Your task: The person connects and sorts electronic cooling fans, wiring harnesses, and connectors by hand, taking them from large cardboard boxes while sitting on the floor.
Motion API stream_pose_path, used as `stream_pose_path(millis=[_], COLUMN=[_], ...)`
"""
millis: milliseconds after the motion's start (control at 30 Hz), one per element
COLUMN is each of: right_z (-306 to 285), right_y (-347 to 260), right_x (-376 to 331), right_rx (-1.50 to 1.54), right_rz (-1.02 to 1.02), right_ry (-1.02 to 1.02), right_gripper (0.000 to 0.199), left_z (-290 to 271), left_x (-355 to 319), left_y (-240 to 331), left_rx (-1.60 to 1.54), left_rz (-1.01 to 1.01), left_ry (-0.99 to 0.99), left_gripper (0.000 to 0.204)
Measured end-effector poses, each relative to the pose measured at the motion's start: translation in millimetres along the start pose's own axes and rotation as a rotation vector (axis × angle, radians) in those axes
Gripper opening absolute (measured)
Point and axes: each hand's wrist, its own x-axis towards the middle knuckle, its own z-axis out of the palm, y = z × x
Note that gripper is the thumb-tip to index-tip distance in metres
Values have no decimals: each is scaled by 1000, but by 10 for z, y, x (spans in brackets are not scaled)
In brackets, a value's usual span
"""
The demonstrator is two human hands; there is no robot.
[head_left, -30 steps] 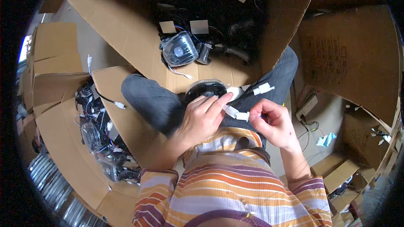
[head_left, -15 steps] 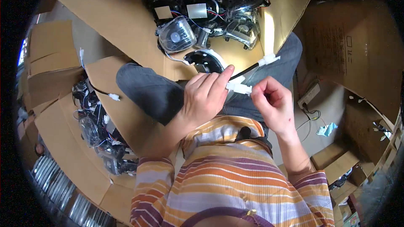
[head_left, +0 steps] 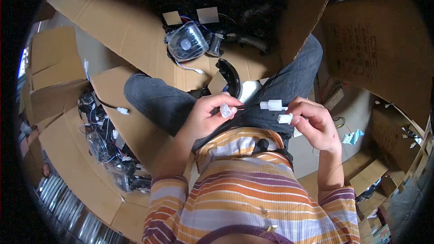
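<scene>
A thin black wire (head_left: 246,106) runs between the two hands above the person's lap, and white plastic connectors hang on it. The left hand (head_left: 205,117) is closed around the wire's left stretch, with one small white connector (head_left: 225,110) pinched at its fingertips. The right hand (head_left: 314,124) is curled shut on a second white connector (head_left: 285,118), held between thumb and fingers. A third, longer white connector (head_left: 273,105) sits on the wire just above and between the hands, close to the right hand's fingertips; whether it touches them cannot be told.

Under the hands lie the person's legs in grey jeans (head_left: 158,101), bent at the knees, and nearer still a shirt with orange, white and purple stripes (head_left: 253,190). Just beyond the left hand a curved black part (head_left: 231,77) rests on a cardboard flap.

Farther off, a round lamp with a clear lens (head_left: 186,43) lies at the edge of an open cardboard box (head_left: 135,31), trailing red, blue and white leads. The box behind it is dark and filled with more black parts and cables.

To the left, another open carton (head_left: 68,153) holds a heap of bagged lamps and wiring (head_left: 106,147), and a loose white plug on a black lead (head_left: 122,110) lies on its flap. To the right stands a tall cardboard sheet (head_left: 384,49), with scraps on the floor below it, among them a small blue wrapper (head_left: 352,137).
</scene>
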Motion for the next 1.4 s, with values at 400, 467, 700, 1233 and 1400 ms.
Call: stream_pose_path(millis=[400,467,700,1233,1400], right_z=[-38,-18,22,-58,17], right_y=[-105,-106,-97,214,149], right_x=[-5,-4,-15,91,195], right_rx=[-28,-34,-215,37,18], right_rz=[-33,-15,91,163,169], right_ry=[-112,-125,-109,-33,-76], right_gripper=[7,7,8,9,10], left_z=[-57,-51,-76,-271,-337], left_x=[-83,-88,-72,-2367,-2548], left_y=[55,54,90,1451,1691], left_rx=[22,179,175,831,1430], left_rz=[-53,79,98,-281,-576], left_ry=[-24,-55,-162,1033,733], left_gripper=[10,9,8,20,23])
